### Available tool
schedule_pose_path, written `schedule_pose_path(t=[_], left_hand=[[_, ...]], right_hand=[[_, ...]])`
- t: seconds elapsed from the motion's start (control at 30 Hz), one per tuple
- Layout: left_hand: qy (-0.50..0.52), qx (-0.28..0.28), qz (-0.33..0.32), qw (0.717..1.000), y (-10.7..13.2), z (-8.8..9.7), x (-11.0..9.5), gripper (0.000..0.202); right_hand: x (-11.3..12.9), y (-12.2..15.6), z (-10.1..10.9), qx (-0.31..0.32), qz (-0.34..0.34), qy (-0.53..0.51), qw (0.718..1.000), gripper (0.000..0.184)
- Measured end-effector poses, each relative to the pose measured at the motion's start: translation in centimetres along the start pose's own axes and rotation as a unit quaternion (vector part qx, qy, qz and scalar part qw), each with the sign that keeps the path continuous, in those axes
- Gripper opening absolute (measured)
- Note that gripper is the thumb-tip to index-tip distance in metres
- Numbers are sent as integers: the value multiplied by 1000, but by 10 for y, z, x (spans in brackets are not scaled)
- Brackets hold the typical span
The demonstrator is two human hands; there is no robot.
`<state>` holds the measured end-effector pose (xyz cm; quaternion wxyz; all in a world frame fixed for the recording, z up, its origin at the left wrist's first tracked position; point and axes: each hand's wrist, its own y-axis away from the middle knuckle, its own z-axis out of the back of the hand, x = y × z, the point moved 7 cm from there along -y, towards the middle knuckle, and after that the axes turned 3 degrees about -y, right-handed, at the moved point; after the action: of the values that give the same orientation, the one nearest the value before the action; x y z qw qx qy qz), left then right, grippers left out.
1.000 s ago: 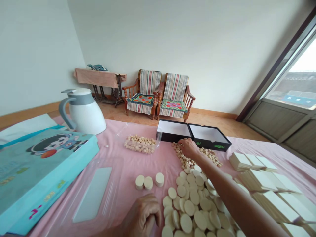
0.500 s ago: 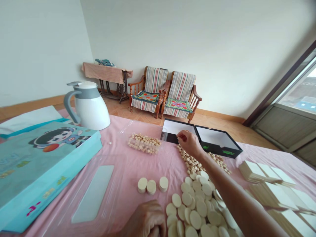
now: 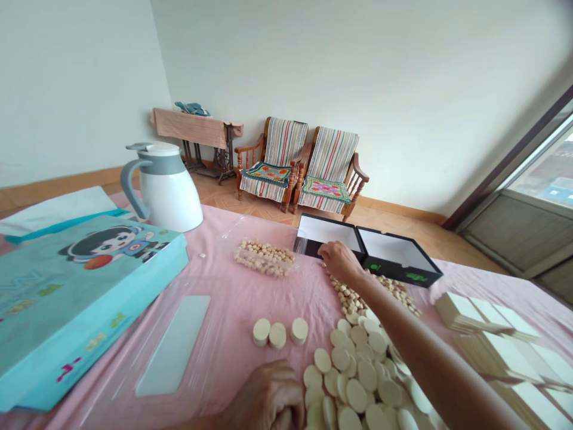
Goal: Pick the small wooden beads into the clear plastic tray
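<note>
Shifted left over the past second with the right hand, from over the small wooden pieces to their left edge, just before the left black tray. Bent at the fingers, with tips drawn together; cannot tell whether pinching a piece. Probably means handling pieces one at a time, with many left loose. Spread across the pink cloth in front of the trays, partly behind the forearm. Just nearer, pale discs in a heap. Close beside these, little moved, curled inward with the left hand; cannot tell whether holding anything. Farther left, a clear container with more small pieces.
</note>
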<state>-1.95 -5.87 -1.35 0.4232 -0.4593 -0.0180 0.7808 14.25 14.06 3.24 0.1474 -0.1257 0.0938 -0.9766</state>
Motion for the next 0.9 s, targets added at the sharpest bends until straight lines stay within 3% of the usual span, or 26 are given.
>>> schedule_pose_path(t=[0.1, 0.33, 0.43, 0.5, 0.6, 0.7, 0.8, 0.9], left_hand=[[-1, 7, 5, 1000, -1, 2, -1, 32], [-20, 3, 18, 1000, -1, 8, -11, 29], [-96, 19, 7, 995, -14, 30, -24, 28], [-152, 33, -13, 988, -31, 54, -26, 30], [-241, -37, -7, 970, -62, 108, -3, 29], [-350, -50, 53, 934, -86, 143, 48, 29], [-390, -22, 89, 916, -94, 154, 90, 23], [-392, -16, 74, 917, -92, 152, 103, 17]], right_hand=[[-11, 5, -24, 61, -15, 97, 993, 22], [-6, 12, -36, 51, -16, 115, 992, 24], [-6, 12, -27, 33, -21, 102, 994, 23], [-2, 9, -10, -15, -23, 65, 998, 22], [14, 4, 18, -112, -10, -48, 993, 18], [42, -3, 28, -133, 27, -140, 981, 14], [66, -7, 25, -110, 53, -185, 975, 15], [67, -6, 25, -114, 64, -207, 970, 18]])
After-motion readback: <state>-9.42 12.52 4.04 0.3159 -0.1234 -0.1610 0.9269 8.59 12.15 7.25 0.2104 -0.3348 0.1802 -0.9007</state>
